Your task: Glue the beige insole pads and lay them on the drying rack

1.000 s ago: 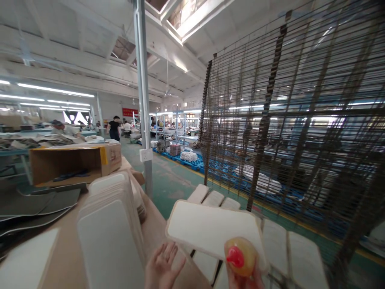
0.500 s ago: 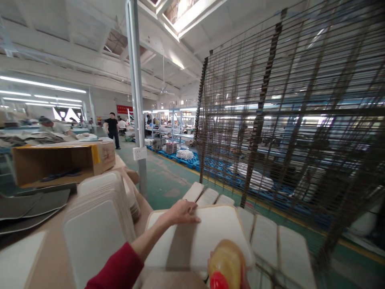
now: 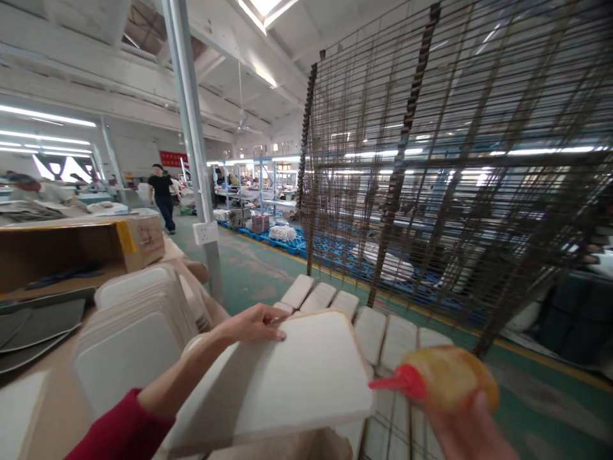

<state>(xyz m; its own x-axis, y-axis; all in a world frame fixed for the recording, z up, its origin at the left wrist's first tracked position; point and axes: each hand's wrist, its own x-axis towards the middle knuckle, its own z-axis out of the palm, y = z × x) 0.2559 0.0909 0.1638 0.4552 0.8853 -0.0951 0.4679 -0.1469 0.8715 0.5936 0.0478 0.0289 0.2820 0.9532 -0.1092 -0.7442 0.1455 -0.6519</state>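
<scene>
My left hand point(image 3: 253, 324) grips the far left edge of a white board with rounded corners point(image 3: 297, 377), thumb on top and the other fingers at the edge. The board is tilted, and a shadow lies across its left part. At the right, my right hand point(image 3: 472, 425) is wrapped round a yellowish squeeze bottle point(image 3: 453, 380). The bottle lies sideways, its red nozzle point(image 3: 395, 381) pointing left towards the board's right edge. Whether the nozzle tip touches the board I cannot tell.
Similar white boards stand stacked point(image 3: 124, 345) at left, beside grey sheets point(image 3: 43, 326) and an open carton point(image 3: 71, 246). More pale boards point(image 3: 400, 338) lie in rows beyond. A wire rack point(image 3: 383, 191) rises at right, a post point(image 3: 191, 128) ahead. A person point(image 3: 161, 195) stands in the aisle.
My right hand has swung the bottle to the right and turned its nozzle leftward. The board, still in my left hand, has become more tilted. The view has shifted right and slightly down.
</scene>
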